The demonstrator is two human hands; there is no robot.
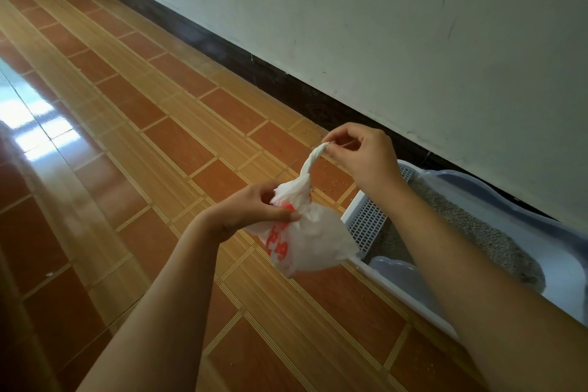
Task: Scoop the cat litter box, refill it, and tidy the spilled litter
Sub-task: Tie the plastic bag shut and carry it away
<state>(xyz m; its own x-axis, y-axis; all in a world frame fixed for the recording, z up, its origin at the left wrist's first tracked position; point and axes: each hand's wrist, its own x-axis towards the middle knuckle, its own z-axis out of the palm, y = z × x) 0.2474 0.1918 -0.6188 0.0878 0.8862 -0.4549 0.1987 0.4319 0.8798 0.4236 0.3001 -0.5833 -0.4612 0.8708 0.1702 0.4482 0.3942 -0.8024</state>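
The plastic bag [305, 232] hangs above the floor, beside the litter box [477, 232]; left hand [254, 210] pinches its neck, right hand [359, 153] pinches the twisted handle slanting upward.

White plastic bag [313, 240] w/ twisted neck betw. left hand [254, 207] & right hand [362, 156], over tiled floor [143, 111]

I'm looking down at a glossy tile floor [178, 124], orange-brown w/ tan striped bands. Bright window glare [41, 124] sits on it at my left. A scuffed whitish wall [381, 25] w/ dark baseboard [254, 70] runs diagonally across.
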